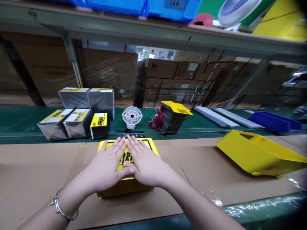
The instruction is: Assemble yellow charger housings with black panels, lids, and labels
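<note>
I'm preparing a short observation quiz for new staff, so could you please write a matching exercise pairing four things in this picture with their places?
Things
1. Yellow box
2. Silver bracelet
3. Small white fan
4. Dark blue bin

Places
A. Around the left wrist
B. Near the picture's right edge
C. Beneath the left hand and right hand
D. Just left of the yellow-topped stack

Pairs: 1-C, 2-A, 3-D, 4-B

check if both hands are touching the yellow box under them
Touching: the head view shows the left hand and right hand lying flat on the yellow box's printed top.
</note>
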Tool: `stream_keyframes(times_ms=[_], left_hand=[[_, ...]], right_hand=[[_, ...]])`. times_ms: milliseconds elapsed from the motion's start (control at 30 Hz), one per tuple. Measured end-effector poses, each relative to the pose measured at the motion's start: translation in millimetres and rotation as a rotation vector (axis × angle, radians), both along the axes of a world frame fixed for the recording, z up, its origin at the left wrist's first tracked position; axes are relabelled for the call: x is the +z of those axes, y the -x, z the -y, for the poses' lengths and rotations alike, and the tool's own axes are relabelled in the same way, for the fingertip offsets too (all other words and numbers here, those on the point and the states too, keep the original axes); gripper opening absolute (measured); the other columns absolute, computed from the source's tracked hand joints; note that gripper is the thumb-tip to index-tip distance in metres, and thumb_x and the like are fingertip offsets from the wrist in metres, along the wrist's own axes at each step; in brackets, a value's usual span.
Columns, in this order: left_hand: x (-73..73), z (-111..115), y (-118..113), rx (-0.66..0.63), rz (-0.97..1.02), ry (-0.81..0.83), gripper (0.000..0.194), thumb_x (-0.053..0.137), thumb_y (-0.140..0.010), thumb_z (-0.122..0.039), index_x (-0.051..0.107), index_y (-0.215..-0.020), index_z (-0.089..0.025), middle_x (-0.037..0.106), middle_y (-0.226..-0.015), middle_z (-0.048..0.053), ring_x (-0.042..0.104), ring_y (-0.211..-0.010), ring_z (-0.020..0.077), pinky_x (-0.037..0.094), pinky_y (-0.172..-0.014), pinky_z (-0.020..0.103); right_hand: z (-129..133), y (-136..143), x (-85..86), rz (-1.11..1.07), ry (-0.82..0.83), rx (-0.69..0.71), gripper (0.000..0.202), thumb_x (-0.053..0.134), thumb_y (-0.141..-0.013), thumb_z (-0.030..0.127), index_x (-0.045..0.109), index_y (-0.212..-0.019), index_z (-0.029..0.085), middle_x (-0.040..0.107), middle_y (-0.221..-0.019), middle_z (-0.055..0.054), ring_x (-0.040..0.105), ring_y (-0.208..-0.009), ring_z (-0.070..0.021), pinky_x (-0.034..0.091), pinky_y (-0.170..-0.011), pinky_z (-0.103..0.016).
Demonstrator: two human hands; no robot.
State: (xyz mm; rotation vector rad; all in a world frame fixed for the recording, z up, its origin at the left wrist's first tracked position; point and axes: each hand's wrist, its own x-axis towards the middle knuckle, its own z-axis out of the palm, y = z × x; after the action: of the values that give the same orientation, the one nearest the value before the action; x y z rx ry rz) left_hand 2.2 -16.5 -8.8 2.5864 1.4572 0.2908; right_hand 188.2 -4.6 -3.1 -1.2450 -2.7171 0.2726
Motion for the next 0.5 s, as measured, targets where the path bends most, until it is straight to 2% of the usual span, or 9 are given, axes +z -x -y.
stream_keyframes(times_ms=[67, 167, 300, 367, 433, 500], left_hand=[[1.3, -4, 7, -0.015, 0.031, 0.018, 0.081, 0.037, -0.082, -0.070, 0.015, -0.147, -0.026, 0.016, -0.155, 0.004, 0.014, -0.143, 0.0290, 0.011, -0.114, 0.058], [-1.6, -5, 39, 0.034, 0.127, 0.112, 0.080, 0.046, -0.080, -0.068, 0.018, -0.146, -0.033, 0.017, -0.155, -0.002, 0.009, -0.144, 0.0268, 0.012, -0.115, 0.054], [-18.1, 9, 77, 0.154, 0.402, 0.287, 0.066, 0.044, -0.087, -0.059, 0.017, -0.145, -0.043, 0.009, -0.157, -0.010, 0.001, -0.145, 0.0234, 0.007, -0.117, 0.050], [-29.5, 22, 80, 0.189, 0.569, 0.318, 0.061, 0.040, -0.090, -0.054, 0.016, -0.145, -0.044, 0.004, -0.157, -0.012, 0.000, -0.145, 0.0217, 0.003, -0.117, 0.048], [-42.9, 38, 73, 0.224, 0.750, 0.308, 0.059, 0.038, -0.092, -0.051, 0.015, -0.146, -0.042, 0.001, -0.157, -0.013, -0.002, -0.145, 0.0200, -0.002, -0.117, 0.044], [-60.2, 56, 61, 0.272, 0.962, 0.334, 0.060, 0.035, -0.093, -0.049, 0.010, -0.146, -0.041, -0.003, -0.157, -0.014, -0.003, -0.144, 0.0195, -0.002, -0.118, 0.042]], right_hand=[[0, -2, 3.5, -0.001, 0.018, 0.016, 0.078, 0.032, -0.092, 0.058, 0.013, -0.148, 0.009, 0.004, -0.155, -0.011, 0.002, -0.144, -0.0247, 0.010, -0.119, -0.043], [-3, -17, 9.4, -0.016, 0.053, 0.040, 0.079, 0.033, -0.089, 0.064, 0.019, -0.148, 0.013, 0.007, -0.155, -0.009, 0.005, -0.144, -0.0256, 0.009, -0.118, -0.046], [-6, -45, 5.9, -0.119, 0.110, 0.023, 0.069, 0.037, -0.091, 0.059, 0.022, -0.148, 0.022, 0.012, -0.155, -0.003, 0.005, -0.144, -0.0243, 0.003, -0.118, -0.048], [-4, -59, -3.9, -0.262, 0.160, 0.002, 0.063, 0.040, -0.092, 0.054, 0.025, -0.147, 0.027, 0.015, -0.155, 0.001, 0.001, -0.144, -0.0227, 0.002, -0.118, -0.047], [2, -70, -19.1, -0.497, 0.236, -0.032, 0.058, 0.045, -0.092, 0.048, 0.029, -0.145, 0.031, 0.014, -0.156, 0.004, -0.001, -0.144, -0.0220, 0.003, -0.118, -0.046], [12, -77, -39.3, -0.800, 0.375, -0.083, 0.058, 0.045, -0.091, 0.044, 0.028, -0.145, 0.034, 0.012, -0.156, 0.005, 0.006, -0.144, -0.0225, 0.010, -0.118, -0.045]])
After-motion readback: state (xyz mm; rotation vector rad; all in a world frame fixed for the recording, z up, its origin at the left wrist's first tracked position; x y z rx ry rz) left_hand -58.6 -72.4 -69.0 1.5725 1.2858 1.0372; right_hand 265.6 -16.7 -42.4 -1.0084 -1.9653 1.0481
